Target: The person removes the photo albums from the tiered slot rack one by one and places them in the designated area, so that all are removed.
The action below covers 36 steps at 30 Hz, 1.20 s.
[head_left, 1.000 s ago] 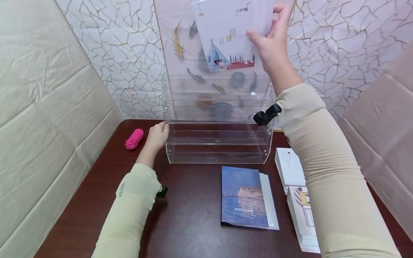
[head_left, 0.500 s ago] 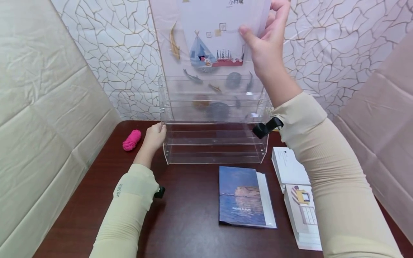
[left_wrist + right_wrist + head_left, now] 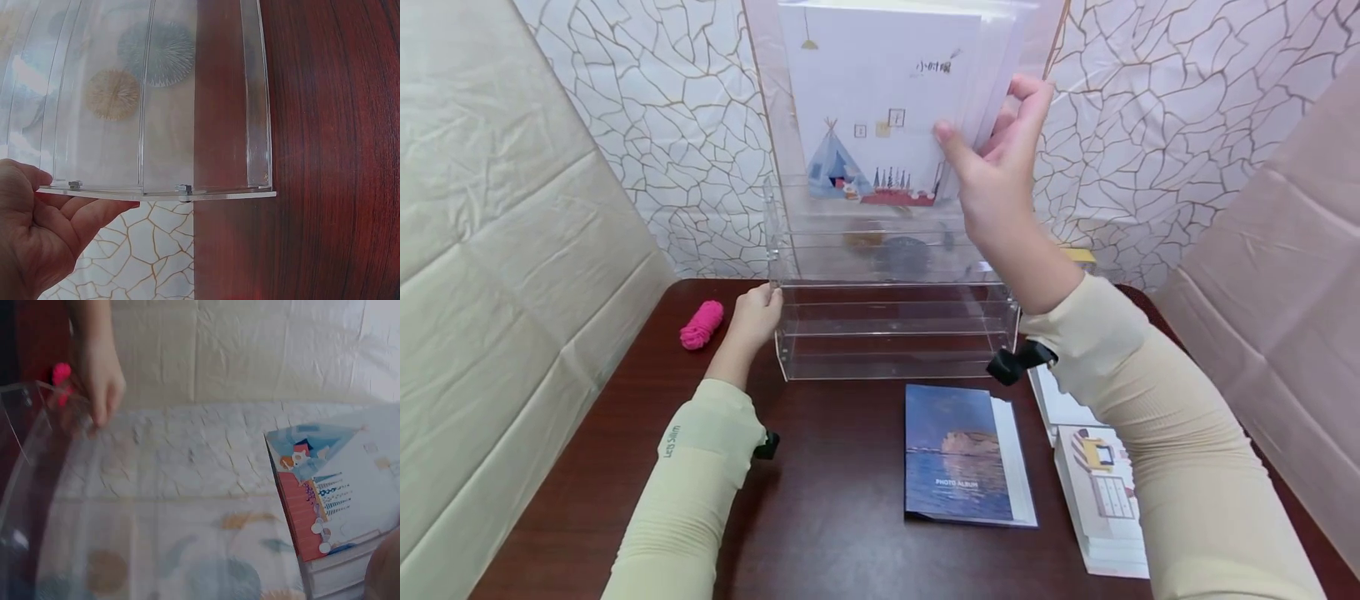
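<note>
A clear acrylic tiered rack [image 3: 895, 367] stands on the dark wood table. My left hand [image 3: 757, 317] grips the edge of its left side panel, thumb on one face and fingers on the other in the left wrist view [image 3: 44, 231]. Above the rack's upper tiers, my right hand [image 3: 1000, 179] holds a white album [image 3: 872, 83] by its right side, thumb on the front cover. A blue tent and a red strip are drawn along the cover's lower part. In the right wrist view, the album's lower edge [image 3: 294, 519] hangs clear of the rack.
A blue photo album [image 3: 955, 450] lies before the rack. To its right, a book with a yellow-and-white cover picture [image 3: 1101, 475] and a white one [image 3: 1052, 400] are partly covered by my right sleeve. Pink yarn [image 3: 702, 325] lies at the left. A fish-patterned panel rises behind.
My right hand first carried the white album left and slightly up, then brought it down toward the rack's upper tiers. The left hand keeps its hold on the rack.
</note>
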### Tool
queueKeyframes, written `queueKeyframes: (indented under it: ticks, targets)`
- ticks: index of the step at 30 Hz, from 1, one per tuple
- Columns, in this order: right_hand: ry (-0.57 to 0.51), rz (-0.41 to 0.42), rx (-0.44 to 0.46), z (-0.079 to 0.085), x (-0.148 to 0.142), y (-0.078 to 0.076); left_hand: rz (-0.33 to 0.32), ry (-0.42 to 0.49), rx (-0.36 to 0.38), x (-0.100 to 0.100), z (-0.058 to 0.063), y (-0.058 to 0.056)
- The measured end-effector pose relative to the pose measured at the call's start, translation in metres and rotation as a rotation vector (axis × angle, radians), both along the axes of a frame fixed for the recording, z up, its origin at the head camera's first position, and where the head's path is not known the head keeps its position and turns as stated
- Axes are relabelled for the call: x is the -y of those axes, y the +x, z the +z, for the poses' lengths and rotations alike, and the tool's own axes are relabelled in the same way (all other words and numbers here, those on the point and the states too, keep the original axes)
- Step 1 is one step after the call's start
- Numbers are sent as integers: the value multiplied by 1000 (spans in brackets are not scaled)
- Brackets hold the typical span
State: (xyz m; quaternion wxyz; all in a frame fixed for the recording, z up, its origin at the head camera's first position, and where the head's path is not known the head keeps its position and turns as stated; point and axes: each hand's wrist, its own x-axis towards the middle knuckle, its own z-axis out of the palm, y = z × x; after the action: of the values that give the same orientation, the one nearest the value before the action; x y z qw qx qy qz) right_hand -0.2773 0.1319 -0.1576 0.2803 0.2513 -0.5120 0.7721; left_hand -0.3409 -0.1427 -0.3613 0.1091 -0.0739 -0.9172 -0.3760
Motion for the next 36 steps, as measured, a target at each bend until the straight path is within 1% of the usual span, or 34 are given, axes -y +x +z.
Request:
queueKeyframes:
  ticks: [3, 6, 12, 18, 22, 31, 34, 36]
  targets:
    - [16, -13, 50, -15, 1, 3, -2, 3, 5, 0, 1, 0]
    - [21, -20, 104, -32, 1, 3, -4, 9, 14, -1, 1, 0]
    - [16, -8, 221, -66, 3, 3, -12, 15, 32, 1, -2, 0]
    - [68, -18, 325, -89, 6, 7, -6, 4, 15, 1, 0, 0]
    - [91, -21, 388, -104, 9, 13, -11, -1, 16, 2, 1, -1]
    - [144, 11, 561, -144, 15, 28, -9, -4, 45, 3, 0, -3]
    - [162, 20, 614, -157, 15, 31, -6, -10, 45, 3, -1, -4]
    - [163, 26, 666, -165, 15, 32, 1, -12, 33, 2, -1, -3]
